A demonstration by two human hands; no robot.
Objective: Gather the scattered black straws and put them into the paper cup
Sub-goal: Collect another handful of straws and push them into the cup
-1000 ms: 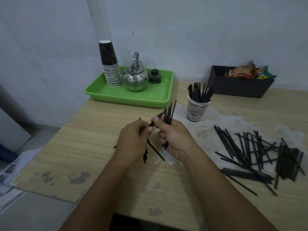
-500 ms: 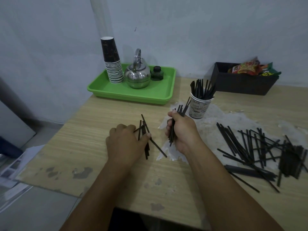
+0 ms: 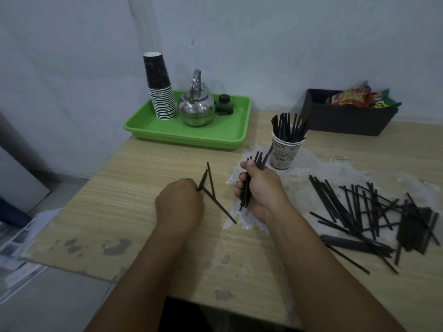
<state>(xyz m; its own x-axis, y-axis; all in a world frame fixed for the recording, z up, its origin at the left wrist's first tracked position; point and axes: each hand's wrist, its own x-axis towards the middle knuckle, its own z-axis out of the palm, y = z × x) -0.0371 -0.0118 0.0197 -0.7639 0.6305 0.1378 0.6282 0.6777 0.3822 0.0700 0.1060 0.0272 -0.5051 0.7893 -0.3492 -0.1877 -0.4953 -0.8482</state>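
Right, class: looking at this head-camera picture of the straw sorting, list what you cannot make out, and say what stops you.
Head view only:
- Left hand: its fingers curl under at the loose black plastic straws; its own back hides the hold.
- Right hand grips a bundle of black straws; overlap hides their count.
- White printed paper cup: lettering too small.
- Black rectangular box: its wall hides its contents, except snack packets.

Paper cup (image 3: 285, 152): "Drink", "coffee", "MAKE" legible

Left hand (image 3: 179, 204) now down pinching tabletop straws (image 3: 211, 185).
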